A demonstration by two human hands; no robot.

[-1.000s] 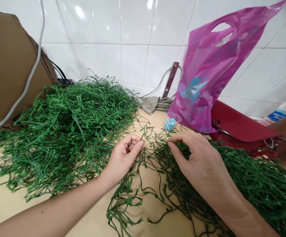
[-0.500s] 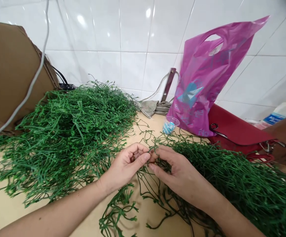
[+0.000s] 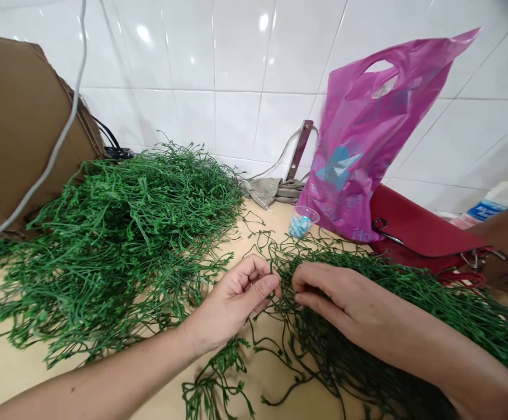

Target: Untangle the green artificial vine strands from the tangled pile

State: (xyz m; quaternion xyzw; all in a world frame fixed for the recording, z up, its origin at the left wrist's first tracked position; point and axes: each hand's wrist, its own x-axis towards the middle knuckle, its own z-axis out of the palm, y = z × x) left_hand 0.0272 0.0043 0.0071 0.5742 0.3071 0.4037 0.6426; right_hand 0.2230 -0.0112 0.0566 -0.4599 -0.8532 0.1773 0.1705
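My left hand point(image 3: 243, 300) is closed in a pinch on a thin green artificial plant stem; a bit of it shows above the fingertips. Below that wrist hangs or lies a small bunch of forked green stems point(image 3: 219, 379); whether it is joined to the pinched one I cannot tell. To the right, my right hand point(image 3: 335, 294) has its thumb and fingers drawn together at the edge of the right-hand pile of green stems point(image 3: 438, 315). Its fingertips are partly hidden, and what they hold does not show clearly.
A larger heap of green stems point(image 3: 149, 216) lies at left, before a cardboard box point(image 3: 21, 134) and a white cable point(image 3: 55, 154). Toward the tiled wall stand a clear cup with blue-and-white pieces point(image 3: 300, 224), a purple plastic bag point(image 3: 354, 146) and a red bag point(image 3: 424, 233).
My hands were close together at the fingertips; now they are apart. The right hand has moved right to the stem pile, and the left has shifted slightly right.
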